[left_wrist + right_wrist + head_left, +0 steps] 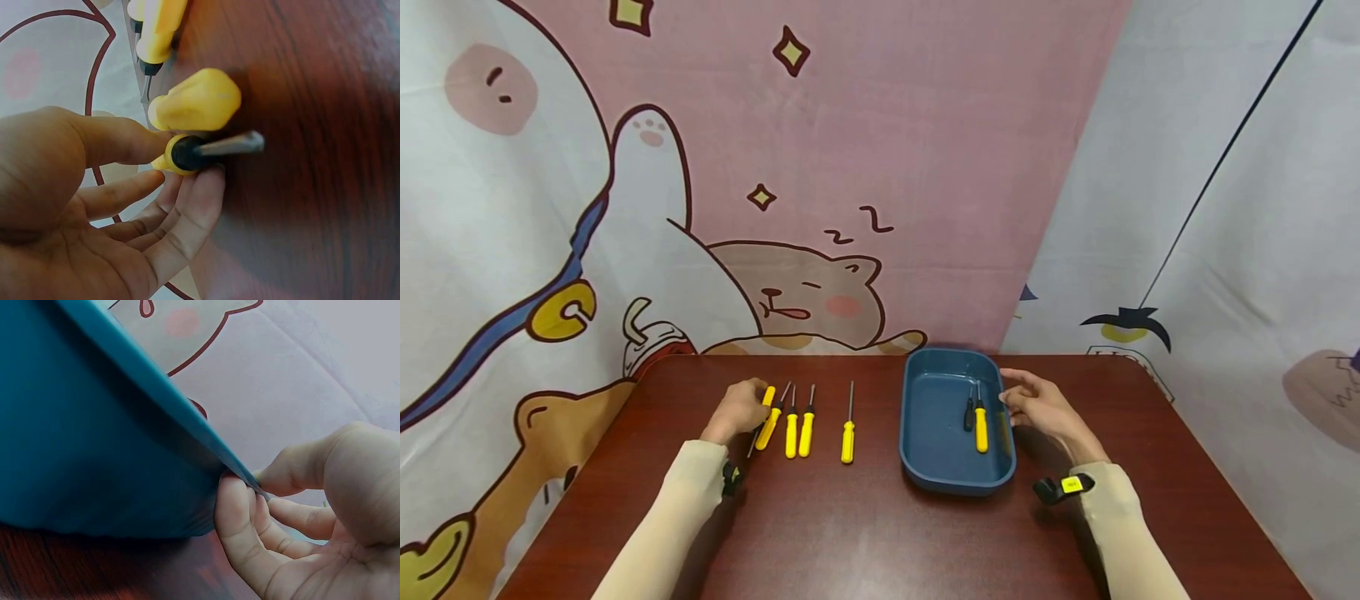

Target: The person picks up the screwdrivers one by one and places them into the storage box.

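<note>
My left hand [741, 410] pinches a yellow-handled screwdriver [768, 396] between thumb and fingers. In the left wrist view, its black collar [186, 154] and metal shaft [231, 145] point away from the fingers. Right beside it lies another yellow screwdriver [768, 428]. At the other side, my right hand [1037, 406] pinches the right rim of a blue tray [928, 477], thumb on one face of the wall and fingers on the other. Inside the tray lie a yellow-handled screwdriver [981, 431] and a smaller black one [968, 415].
Two yellow screwdrivers, one here [792, 435] and its neighbour [807, 433], lie side by side right of the left hand. A longer one [847, 442] lies between them and the tray. The brown table [820, 533] ends at a cartoon-printed cloth [925, 167].
</note>
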`<state>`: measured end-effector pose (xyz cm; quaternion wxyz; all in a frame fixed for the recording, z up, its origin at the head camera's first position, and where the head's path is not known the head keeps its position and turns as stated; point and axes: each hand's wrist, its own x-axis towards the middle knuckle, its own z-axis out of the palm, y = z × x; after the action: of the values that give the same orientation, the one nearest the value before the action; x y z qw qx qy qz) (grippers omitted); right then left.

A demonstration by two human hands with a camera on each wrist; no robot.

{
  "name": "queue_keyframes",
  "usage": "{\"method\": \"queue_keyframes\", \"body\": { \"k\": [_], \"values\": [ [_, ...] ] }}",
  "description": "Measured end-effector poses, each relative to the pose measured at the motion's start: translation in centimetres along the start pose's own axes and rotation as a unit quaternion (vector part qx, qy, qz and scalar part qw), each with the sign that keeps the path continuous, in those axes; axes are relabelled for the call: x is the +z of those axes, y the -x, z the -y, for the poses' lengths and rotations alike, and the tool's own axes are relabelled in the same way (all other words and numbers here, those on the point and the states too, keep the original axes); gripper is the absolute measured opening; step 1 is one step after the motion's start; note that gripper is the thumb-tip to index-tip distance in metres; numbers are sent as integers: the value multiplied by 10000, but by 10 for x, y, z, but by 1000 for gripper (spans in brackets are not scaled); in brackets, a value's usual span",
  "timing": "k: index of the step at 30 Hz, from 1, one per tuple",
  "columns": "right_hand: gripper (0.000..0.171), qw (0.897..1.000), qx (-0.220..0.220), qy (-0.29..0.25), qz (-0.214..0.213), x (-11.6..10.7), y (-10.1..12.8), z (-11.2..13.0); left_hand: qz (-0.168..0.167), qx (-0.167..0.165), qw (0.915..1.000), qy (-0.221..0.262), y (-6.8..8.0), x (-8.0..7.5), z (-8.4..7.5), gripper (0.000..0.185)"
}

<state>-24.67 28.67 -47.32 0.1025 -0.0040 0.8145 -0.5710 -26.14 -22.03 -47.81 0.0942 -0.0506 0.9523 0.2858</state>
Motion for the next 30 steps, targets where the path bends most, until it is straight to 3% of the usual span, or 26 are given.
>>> {"method": "queue_keyframes", "body": {
  "k": [30],
  "values": [
    [58, 10000, 45, 11, 3, 0, -1, 1, -204, 94, 9997, -52, 4, -8, -3, 57]
  ]
}}
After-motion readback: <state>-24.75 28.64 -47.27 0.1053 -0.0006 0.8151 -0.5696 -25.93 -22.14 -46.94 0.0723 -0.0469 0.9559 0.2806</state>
